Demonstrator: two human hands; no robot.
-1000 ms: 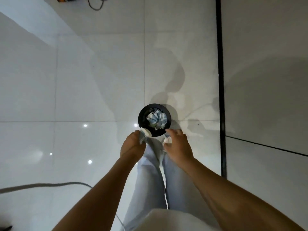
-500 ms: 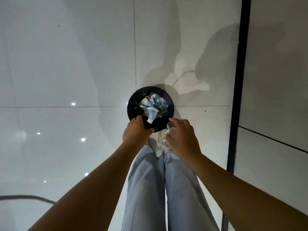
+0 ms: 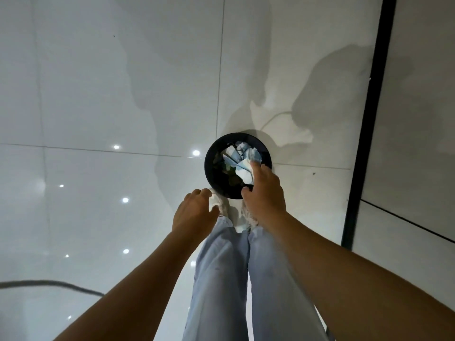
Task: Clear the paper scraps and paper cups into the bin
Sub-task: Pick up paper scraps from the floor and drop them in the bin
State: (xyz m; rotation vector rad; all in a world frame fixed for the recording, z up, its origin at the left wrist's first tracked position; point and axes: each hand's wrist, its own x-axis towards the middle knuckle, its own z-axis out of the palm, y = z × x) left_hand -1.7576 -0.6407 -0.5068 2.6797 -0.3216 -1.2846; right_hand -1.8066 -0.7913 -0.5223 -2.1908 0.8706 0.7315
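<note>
A round black bin (image 3: pixel 209 166) stands on the white tiled floor just beyond my feet. Crumpled white and pale blue paper scraps (image 3: pixel 242 159) lie inside it. My right hand (image 3: pixel 266 193) reaches over the bin's near right rim, its index finger stretched out onto the paper and nothing held in it. My left hand (image 3: pixel 194 214) hovers short of the bin at its near left, fingers loosely curled and empty. No paper cup shows plainly among the scraps.
My legs in light blue trousers (image 3: pixel 221 279) and white shoes (image 3: pixel 222 207) stand right behind the bin. A dark cable (image 3: pixel 49 283) crosses the floor at lower left. A black strip (image 3: pixel 369 119) runs along the floor on the right.
My right hand moved forward over the bin, and the scrap it held no longer shows in it. My left hand drew back from the rim, empty. The view tilted closer to the bin.
</note>
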